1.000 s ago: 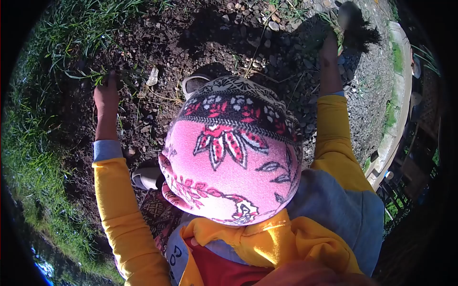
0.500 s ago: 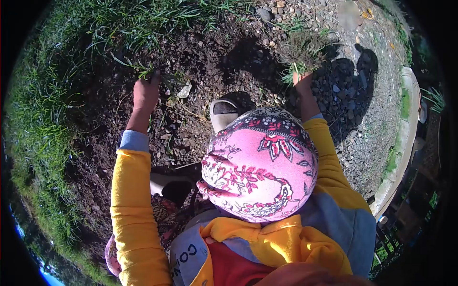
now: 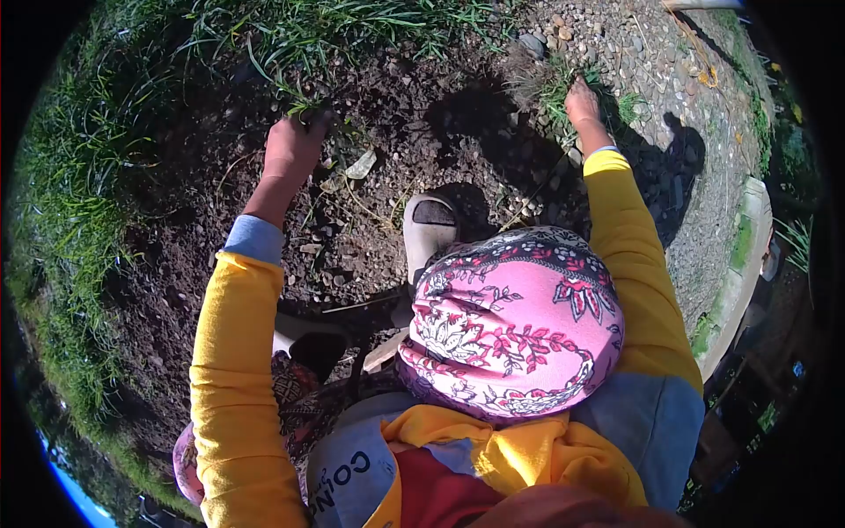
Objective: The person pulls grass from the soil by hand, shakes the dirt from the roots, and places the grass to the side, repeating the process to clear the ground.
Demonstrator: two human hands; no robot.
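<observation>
My left hand (image 3: 295, 148) is low over the dark soil, its fingers closed at the base of a green grass tuft (image 3: 304, 104); the fingertips are partly in shadow. Out to the right, my right hand (image 3: 583, 104) is closed at the leafy side of an uprooted grass clump (image 3: 554, 95). The clump's brown roots point left, and it is down at the edge of the pebbles. How firmly the right fingers grip the blades is hard to see.
Thick grass (image 3: 79, 185) borders the turned soil (image 3: 189, 255) on the left. Pebbles (image 3: 651, 53) cover the right, up to a concrete curb (image 3: 735, 273). A pale stone (image 3: 361, 165) lies near my left hand. A shoe (image 3: 429, 233) and a pink patterned cloth-covered knee (image 3: 519, 326) are in front.
My right hand has moved up and outward, bringing the grass clump down with its roots now to the left. My left hand has shifted slightly right in view, still at the tuft.
</observation>
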